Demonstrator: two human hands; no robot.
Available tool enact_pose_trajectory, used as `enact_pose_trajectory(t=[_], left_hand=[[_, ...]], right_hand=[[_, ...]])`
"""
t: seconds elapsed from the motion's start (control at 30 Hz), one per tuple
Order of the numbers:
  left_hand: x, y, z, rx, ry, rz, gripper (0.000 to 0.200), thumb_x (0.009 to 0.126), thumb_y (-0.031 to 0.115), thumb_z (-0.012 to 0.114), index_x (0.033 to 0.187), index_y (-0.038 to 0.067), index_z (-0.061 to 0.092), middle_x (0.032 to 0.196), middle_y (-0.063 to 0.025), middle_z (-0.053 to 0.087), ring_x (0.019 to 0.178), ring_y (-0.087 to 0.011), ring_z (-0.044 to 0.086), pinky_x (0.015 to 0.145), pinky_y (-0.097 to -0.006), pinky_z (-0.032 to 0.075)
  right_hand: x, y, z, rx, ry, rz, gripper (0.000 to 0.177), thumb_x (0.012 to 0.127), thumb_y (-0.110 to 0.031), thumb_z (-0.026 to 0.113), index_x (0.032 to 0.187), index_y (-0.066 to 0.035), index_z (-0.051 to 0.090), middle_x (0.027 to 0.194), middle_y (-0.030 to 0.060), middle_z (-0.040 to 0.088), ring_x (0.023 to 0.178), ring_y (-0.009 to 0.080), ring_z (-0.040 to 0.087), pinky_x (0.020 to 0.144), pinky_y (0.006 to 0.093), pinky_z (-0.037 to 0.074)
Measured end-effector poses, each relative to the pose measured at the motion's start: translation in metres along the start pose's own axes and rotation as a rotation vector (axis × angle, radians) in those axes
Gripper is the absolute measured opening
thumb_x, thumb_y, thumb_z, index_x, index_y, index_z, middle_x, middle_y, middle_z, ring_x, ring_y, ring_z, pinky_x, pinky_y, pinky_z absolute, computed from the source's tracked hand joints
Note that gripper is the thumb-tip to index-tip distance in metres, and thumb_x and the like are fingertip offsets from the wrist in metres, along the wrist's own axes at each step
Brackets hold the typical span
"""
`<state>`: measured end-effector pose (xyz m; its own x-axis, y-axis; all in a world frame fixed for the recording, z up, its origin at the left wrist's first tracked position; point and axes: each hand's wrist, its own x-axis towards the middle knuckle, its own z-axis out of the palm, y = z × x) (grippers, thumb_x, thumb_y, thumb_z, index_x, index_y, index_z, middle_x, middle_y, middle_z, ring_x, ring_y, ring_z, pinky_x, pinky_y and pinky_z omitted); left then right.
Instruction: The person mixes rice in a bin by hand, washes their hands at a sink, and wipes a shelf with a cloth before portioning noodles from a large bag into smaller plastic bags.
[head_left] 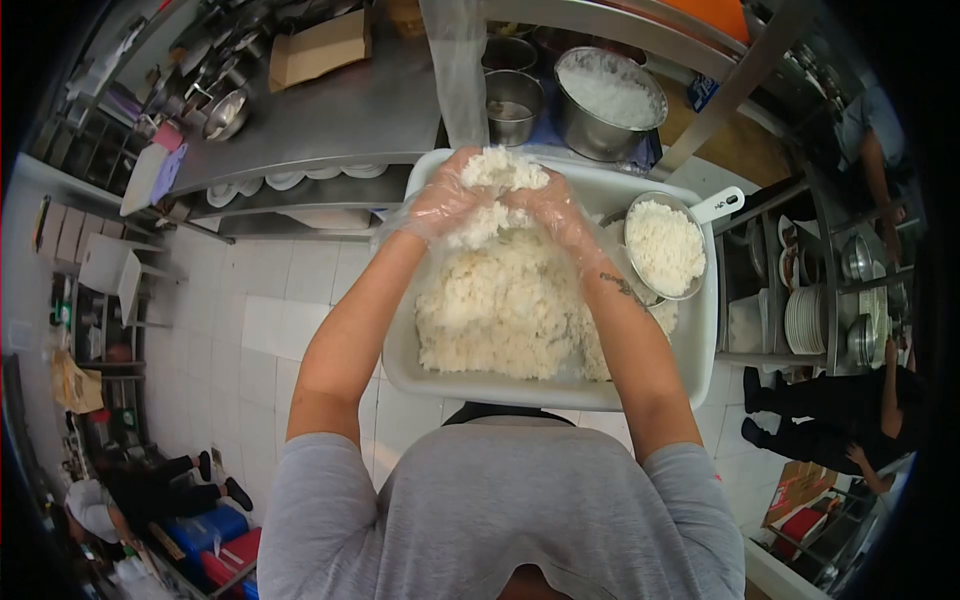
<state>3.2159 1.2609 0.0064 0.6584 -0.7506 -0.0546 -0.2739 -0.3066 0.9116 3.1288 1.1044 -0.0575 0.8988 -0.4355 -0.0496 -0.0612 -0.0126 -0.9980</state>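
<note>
Both my hands wear clear plastic gloves and are raised over the far side of a large white tub point(398, 372). My left hand point(449, 197) and my right hand point(556, 208) cup a clump of cooked white rice point(503, 170) between them, fingers curled round it. Below them a broad heap of rice point(505, 305) fills much of the tub. To the right of my right forearm, a round metal bowl with a white handle point(722, 204) holds more rice point(664, 248). Part of the tub's right side is hidden by my forearm and that bowl.
Beyond the tub stand a metal pot of white contents point(612, 100) and a smaller metal pot point(513, 105). A steel counter point(330, 110) carries a cardboard box point(320, 48). Stacked plates point(804, 320) sit on the right shelf. Other people point(840, 400) are at right and lower left.
</note>
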Motion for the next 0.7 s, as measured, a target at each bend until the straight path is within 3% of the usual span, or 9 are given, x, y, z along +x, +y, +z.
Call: enact_pose_trajectory(t=[0.07,0.17,0.27,0.37,0.43,0.47,0.5,0.57,0.7], left_hand=[[0.003,-0.016,0.004,0.043,0.099,0.123,0.056,0.074,0.026,0.069,0.12,0.004,0.047,0.104,-0.0169,0.061,0.098,-0.0261,0.059,0.085,-0.0324,0.044],[-0.004,-0.021,0.013,0.22,0.181,0.059,0.07,0.073,0.041,0.069,0.127,0.007,0.04,0.106,-0.0221,0.059,0.103,-0.0332,0.056,0.09,-0.036,0.042],[-0.011,-0.028,0.022,0.286,0.146,0.156,0.085,0.072,0.051,0.067,0.137,0.014,0.027,0.12,-0.0264,0.049,0.109,-0.0409,0.05,0.092,-0.0403,0.041],[-0.032,-0.016,0.019,0.643,-0.015,0.062,0.096,0.07,0.046,0.071,0.143,0.019,0.014,0.135,-0.0278,0.03,0.119,-0.0384,0.042,0.098,-0.0422,0.038],[-0.061,0.007,0.025,0.865,-0.147,-0.091,0.091,0.074,0.043,0.068,0.143,0.022,0.013,0.139,-0.0266,0.023,0.119,-0.0417,0.041,0.098,-0.0447,0.037],[-0.075,0.014,0.031,0.973,-0.213,-0.163,0.089,0.076,0.042,0.066,0.144,0.024,0.012,0.141,-0.0259,0.02,0.119,-0.0433,0.04,0.099,-0.0459,0.037],[-0.088,0.007,0.041,1.036,-0.291,-0.181,0.085,0.078,0.038,0.064,0.144,0.026,0.011,0.142,-0.0258,0.018,0.12,-0.0431,0.039,0.097,-0.0455,0.038],[-0.104,-0.03,0.064,1.162,-0.443,-0.211,0.078,0.082,0.031,0.059,0.144,0.029,0.01,0.145,-0.0257,0.014,0.122,-0.0428,0.039,0.095,-0.0447,0.041],[-0.075,-0.099,0.076,1.252,-0.29,-0.016,0.079,0.08,0.01,0.054,0.144,0.03,0.012,0.143,-0.0247,0.019,0.122,-0.0399,0.04,0.094,-0.0447,0.042]], right_hand=[[-0.001,-0.002,0.004,-0.17,0.09,0.066,0.047,0.065,-0.025,0.074,0.099,0.004,0.061,0.085,0.0118,0.066,0.077,0.0185,0.062,0.072,0.0306,0.047],[-0.004,-0.004,0.01,-0.26,0.075,0.135,0.056,0.066,-0.028,0.073,0.108,0.005,0.056,0.091,0.0159,0.066,0.082,0.0235,0.063,0.075,0.0315,0.048],[0.021,0.063,0.009,-0.367,0.119,-0.115,0.069,0.067,-0.03,0.072,0.121,0.003,0.046,0.099,0.0178,0.064,0.091,0.0264,0.062,0.078,0.0318,0.048],[0.018,0.035,0.01,-0.439,0.006,0.18,0.079,0.069,-0.035,0.072,0.13,0.0,0.036,0.11,0.0205,0.059,0.099,0.0295,0.059,0.084,0.0309,0.046],[0.009,0.033,-0.005,-0.277,-0.205,0.064,0.08,0.071,-0.041,0.069,0.133,-0.002,0.035,0.125,0.0192,0.047,0.109,0.0279,0.052,0.09,0.0349,0.042],[0.002,0.032,-0.009,-0.3,-0.21,-0.039,0.08,0.072,-0.042,0.068,0.133,-0.004,0.034,0.128,0.0185,0.045,0.112,0.0277,0.049,0.092,0.0361,0.041],[-0.006,0.03,-0.014,-0.323,-0.212,-0.142,0.08,0.073,-0.044,0.067,0.134,-0.005,0.034,0.131,0.0178,0.043,0.115,0.0275,0.047,0.094,0.0372,0.04],[-0.032,0.025,-0.007,-0.574,-0.019,-0.432,0.077,0.075,-0.042,0.066,0.134,-0.007,0.034,0.127,0.0163,0.047,0.118,0.0283,0.044,0.095,0.0379,0.039],[-0.07,0.048,0.006,-0.73,0.114,-0.29,0.064,0.08,-0.037,0.063,0.131,-0.008,0.037,0.121,0.0142,0.049,0.114,0.0285,0.045,0.093,0.0353,0.041]])
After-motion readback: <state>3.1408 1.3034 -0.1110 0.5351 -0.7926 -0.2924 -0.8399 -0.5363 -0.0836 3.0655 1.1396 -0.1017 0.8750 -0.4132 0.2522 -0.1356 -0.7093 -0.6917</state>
